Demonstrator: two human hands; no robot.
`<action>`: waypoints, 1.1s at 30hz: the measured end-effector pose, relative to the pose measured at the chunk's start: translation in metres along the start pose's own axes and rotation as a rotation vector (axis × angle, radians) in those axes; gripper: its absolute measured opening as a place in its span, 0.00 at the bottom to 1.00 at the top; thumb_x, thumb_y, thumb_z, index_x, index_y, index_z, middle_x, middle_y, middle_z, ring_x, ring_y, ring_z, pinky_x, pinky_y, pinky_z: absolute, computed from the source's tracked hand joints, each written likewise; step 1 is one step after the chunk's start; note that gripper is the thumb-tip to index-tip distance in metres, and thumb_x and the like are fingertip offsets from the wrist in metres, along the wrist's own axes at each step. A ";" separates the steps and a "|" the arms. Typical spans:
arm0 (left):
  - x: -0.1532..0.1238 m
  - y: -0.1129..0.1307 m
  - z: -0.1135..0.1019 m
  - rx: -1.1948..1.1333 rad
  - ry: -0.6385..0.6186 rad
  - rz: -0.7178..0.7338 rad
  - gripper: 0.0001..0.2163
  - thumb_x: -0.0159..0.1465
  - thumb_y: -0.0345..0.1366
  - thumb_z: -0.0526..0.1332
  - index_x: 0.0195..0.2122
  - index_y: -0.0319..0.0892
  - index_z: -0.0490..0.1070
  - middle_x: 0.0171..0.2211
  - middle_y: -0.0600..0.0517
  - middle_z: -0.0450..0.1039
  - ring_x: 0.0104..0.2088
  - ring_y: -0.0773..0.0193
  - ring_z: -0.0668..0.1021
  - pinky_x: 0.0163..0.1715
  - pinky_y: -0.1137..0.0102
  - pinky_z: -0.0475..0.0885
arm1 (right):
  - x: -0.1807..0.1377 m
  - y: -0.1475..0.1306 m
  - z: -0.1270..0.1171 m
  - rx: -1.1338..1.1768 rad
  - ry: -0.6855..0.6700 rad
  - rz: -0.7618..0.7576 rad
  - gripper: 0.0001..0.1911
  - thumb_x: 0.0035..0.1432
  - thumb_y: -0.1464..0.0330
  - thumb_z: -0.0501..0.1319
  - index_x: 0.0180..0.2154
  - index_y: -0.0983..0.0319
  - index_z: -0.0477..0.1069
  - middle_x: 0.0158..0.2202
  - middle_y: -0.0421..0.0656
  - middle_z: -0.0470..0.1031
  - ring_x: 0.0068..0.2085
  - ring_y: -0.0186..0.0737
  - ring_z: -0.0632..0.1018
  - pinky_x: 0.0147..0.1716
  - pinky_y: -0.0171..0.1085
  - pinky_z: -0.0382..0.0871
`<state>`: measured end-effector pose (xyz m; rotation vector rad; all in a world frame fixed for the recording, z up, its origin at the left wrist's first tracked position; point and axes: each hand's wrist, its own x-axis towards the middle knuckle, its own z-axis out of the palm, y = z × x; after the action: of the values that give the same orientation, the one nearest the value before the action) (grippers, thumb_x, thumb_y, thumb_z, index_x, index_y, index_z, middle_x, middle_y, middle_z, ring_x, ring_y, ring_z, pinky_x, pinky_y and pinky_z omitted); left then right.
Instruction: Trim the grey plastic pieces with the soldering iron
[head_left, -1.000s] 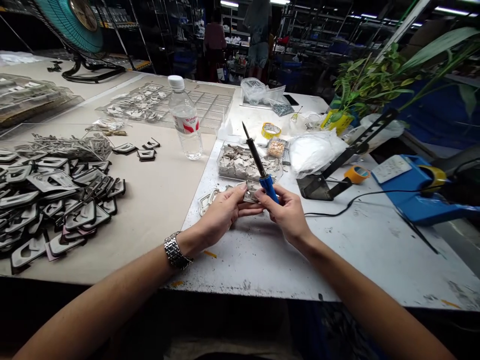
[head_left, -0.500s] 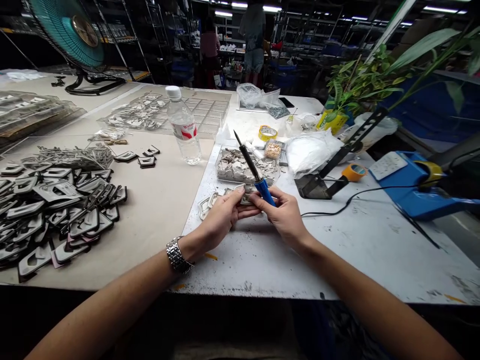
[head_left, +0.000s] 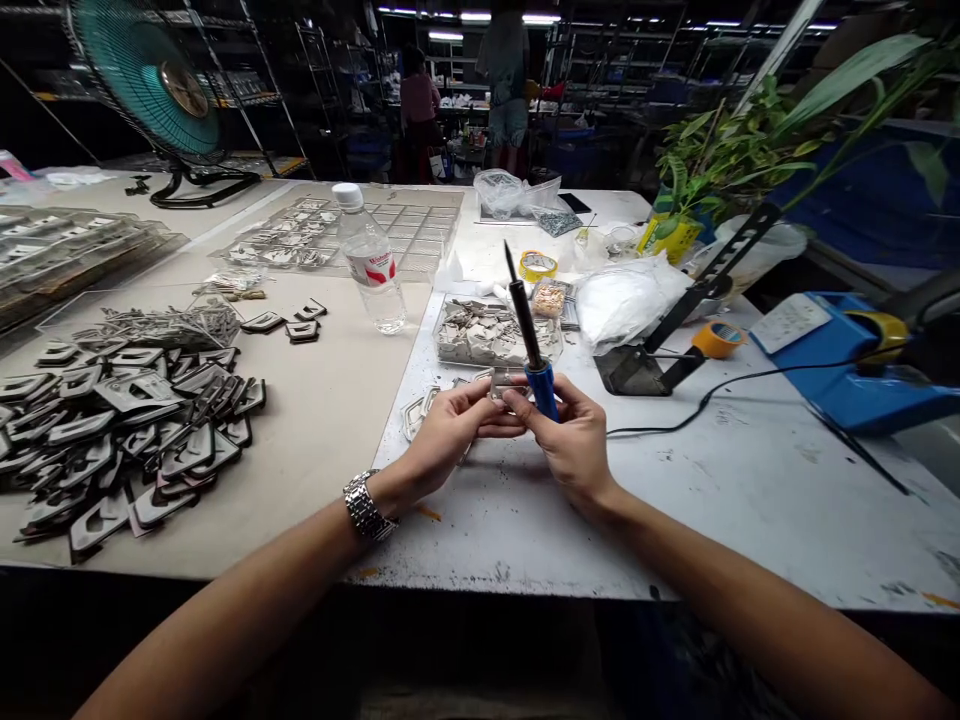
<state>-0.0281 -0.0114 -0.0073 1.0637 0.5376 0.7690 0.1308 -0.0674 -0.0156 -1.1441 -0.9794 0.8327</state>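
Note:
My right hand (head_left: pixel 574 430) is closed round the blue handle of a soldering iron (head_left: pixel 541 385), its dark tip pointing up and away from me. Between the fingertips of both hands sits a small grey part (head_left: pixel 504 382), mostly covered by the fingers. My left hand (head_left: pixel 450 425), with a metal watch on the wrist, grips that part from the left. Just beyond the hands stands a clear tray (head_left: pixel 457 350) of small pale grey pieces. Several light frame-shaped parts (head_left: pixel 414 415) lie beside my left hand, partly hidden by it.
A heap of grey frame parts (head_left: pixel 150 430) covers the left side. A water bottle (head_left: pixel 375 275) stands behind. To the right are an iron stand (head_left: pixel 637 370), orange tape (head_left: pixel 718 340), a blue tape dispenser (head_left: pixel 847 370) and a black cord (head_left: pixel 705 400). A fan (head_left: pixel 161 90) stands far left.
The soldering iron has swung more upright, its tip shifting right. Both hands still hold the small part close together. The whole view has shifted slightly.

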 end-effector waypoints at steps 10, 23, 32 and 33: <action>-0.001 0.002 0.001 0.155 0.020 0.067 0.14 0.69 0.46 0.74 0.38 0.39 0.78 0.36 0.46 0.87 0.38 0.53 0.91 0.43 0.63 0.88 | 0.005 -0.004 -0.003 0.089 -0.028 0.142 0.26 0.55 0.56 0.81 0.54 0.56 0.83 0.29 0.33 0.67 0.25 0.28 0.61 0.20 0.31 0.57; -0.003 -0.004 0.004 0.236 0.088 0.181 0.19 0.74 0.50 0.68 0.33 0.39 0.79 0.21 0.53 0.75 0.19 0.69 0.74 0.23 0.73 0.71 | 0.001 -0.011 -0.005 0.210 -0.083 0.316 0.27 0.58 0.55 0.80 0.42 0.54 0.64 0.22 0.27 0.63 0.19 0.26 0.55 0.17 0.28 0.48; 0.001 -0.010 -0.001 0.364 0.145 0.352 0.20 0.75 0.52 0.66 0.35 0.41 0.74 0.29 0.53 0.77 0.27 0.67 0.78 0.29 0.72 0.73 | -0.011 -0.009 0.005 0.173 -0.097 0.349 0.32 0.58 0.50 0.79 0.40 0.53 0.57 0.20 0.25 0.57 0.20 0.26 0.52 0.17 0.28 0.46; 0.002 -0.010 -0.001 0.324 0.133 0.344 0.20 0.75 0.53 0.65 0.35 0.41 0.73 0.30 0.52 0.77 0.26 0.67 0.78 0.28 0.71 0.73 | -0.010 -0.007 0.005 0.162 -0.101 0.345 0.32 0.58 0.50 0.79 0.40 0.53 0.58 0.21 0.25 0.57 0.20 0.26 0.52 0.17 0.28 0.46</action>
<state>-0.0242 -0.0125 -0.0172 1.4345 0.6135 1.0845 0.1227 -0.0764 -0.0098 -1.1544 -0.7894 1.2343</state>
